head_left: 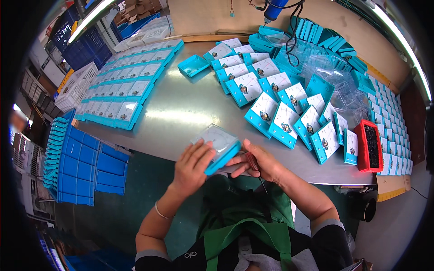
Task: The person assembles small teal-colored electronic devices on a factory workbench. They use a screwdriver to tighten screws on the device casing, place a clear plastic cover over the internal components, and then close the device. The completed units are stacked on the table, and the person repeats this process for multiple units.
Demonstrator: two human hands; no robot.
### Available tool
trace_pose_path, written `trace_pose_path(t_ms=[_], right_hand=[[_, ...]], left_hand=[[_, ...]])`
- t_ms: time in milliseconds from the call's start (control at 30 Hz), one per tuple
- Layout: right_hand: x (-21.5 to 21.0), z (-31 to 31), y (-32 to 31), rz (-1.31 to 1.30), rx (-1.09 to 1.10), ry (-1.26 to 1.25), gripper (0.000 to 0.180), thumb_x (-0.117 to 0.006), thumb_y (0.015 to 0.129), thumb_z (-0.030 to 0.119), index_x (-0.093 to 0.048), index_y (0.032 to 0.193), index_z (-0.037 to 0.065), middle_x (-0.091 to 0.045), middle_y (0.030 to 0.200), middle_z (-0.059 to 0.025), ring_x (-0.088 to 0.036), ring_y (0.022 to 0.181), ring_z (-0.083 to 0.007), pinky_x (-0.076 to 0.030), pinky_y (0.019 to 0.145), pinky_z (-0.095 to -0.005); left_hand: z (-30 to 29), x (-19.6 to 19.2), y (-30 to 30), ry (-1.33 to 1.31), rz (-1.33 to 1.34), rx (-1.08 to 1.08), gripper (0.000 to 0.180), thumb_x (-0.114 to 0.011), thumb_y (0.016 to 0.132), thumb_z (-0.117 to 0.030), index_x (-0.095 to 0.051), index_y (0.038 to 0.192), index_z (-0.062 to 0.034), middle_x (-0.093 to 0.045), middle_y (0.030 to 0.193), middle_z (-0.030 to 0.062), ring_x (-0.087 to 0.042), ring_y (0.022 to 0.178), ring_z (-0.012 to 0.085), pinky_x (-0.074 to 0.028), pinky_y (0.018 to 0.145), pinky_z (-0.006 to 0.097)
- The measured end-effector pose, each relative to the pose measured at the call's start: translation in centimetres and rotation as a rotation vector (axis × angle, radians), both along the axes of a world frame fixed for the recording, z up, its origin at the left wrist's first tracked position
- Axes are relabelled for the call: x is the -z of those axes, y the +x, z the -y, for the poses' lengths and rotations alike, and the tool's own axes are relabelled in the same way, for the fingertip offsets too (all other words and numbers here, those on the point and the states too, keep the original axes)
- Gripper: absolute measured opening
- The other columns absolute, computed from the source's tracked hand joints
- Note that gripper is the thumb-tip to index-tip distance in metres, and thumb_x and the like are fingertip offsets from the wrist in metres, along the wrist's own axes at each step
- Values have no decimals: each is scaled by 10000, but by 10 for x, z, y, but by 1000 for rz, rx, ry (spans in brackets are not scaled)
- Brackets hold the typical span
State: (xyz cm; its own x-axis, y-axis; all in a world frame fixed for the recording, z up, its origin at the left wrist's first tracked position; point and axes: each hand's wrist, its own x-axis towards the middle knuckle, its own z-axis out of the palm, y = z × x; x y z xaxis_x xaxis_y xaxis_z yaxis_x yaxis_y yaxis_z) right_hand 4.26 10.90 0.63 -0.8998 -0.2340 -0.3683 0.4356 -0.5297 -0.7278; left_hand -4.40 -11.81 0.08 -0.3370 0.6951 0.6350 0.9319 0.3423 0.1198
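Note:
My left hand [190, 170] holds a teal panel meter [219, 141] with a white dial and a clear cover, tilted over the front edge of the metal table [172, 106]. My right hand [267, 166] is closed around a red-handled tool [251, 161], probably a screwdriver, with its thin dark shaft pointing down toward my lap. Its fingertips are at the lower side of the meter; whether they touch it I cannot tell. To the right stand several similar meters [285, 123] without covers, their white dials tilted up.
Covered meters fill a teal tray [135, 118] on the left. An empty teal case [193, 66] lies mid-table. Clear covers [339, 92] pile up behind a red bin [360, 147] of small black parts. A blue powered driver [273, 11] hangs above. Blue crates [79, 162] stand left.

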Motion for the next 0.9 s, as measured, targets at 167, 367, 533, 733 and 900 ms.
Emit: trace_pose_path(t_ms=[167,367,533,733,900], right_hand=[[-1,-12,3,-165,-163,421,452,-575,929,264,-510,1265,-31,-675,982,-125,-648,660,-97,-325,409,-170],[-4,-9,6,-206,-80,420,385,-571,933,177,-514,1252,-31,-674,916,-94,-623,626,-81,-382,456,-195],[5,-4,11,-242,-25,446,347,-569,930,105,-509,1238,-43,-663,898,-95,-607,627,-90,-471,574,-224],[6,-6,16,-277,14,488,312,-572,928,82,-522,1213,-36,-658,899,-96,-606,643,-94,-471,587,-225],[7,-13,16,-291,-11,306,317,-565,929,113,-530,1210,-28,-654,889,-72,-598,631,-80,-447,536,-207]], left_hand=[[34,1,-109,-194,-17,-283,416,-559,754,6,-566,1164,-62,-518,1304,114,-451,1250,332,-345,1024,513],[-3,-30,-210,-255,102,-433,542,-577,740,-21,-476,1268,-92,-457,1355,128,-400,1286,325,-297,1024,583],[-106,11,-255,-294,-71,-451,476,-625,762,-67,-523,1227,-64,-504,1298,147,-473,1204,319,-368,961,521],[-124,1,-257,-416,-135,-489,190,-652,759,-76,-618,945,-56,-603,970,88,-586,911,277,-437,798,411],[-68,-27,-173,-180,-136,-228,187,-654,744,-44,-632,929,-53,-556,845,88,-564,840,277,-416,723,396]])
